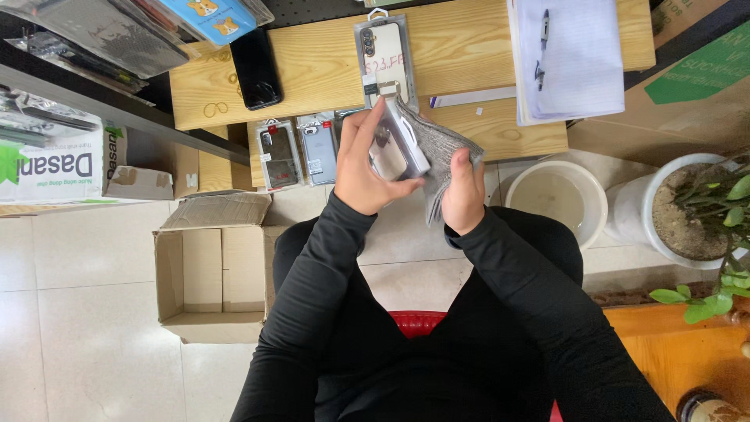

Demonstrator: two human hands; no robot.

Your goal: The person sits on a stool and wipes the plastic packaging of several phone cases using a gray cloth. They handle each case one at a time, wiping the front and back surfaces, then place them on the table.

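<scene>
My left hand (361, 168) grips a clear-packaged phone case (396, 143) by its left edge, holding it upright over my lap. My right hand (462, 191) presses a grey cloth (439, 148) against the right side of that package. Both arms wear black sleeves. On the wooden table (461, 47) right behind the hands lies another packaged phone case (383, 55), and two more packaged cases (280, 154) rest at the table's near edge to the left. A black phone (255, 69) lies face up further left.
An open cardboard box (212, 270) stands on the tiled floor at left. A white bucket (558, 197) and a white plant pot (676, 211) stand at right. A notepad with a pen (566, 55) lies on the table's right side. More packaged goods fill the upper left.
</scene>
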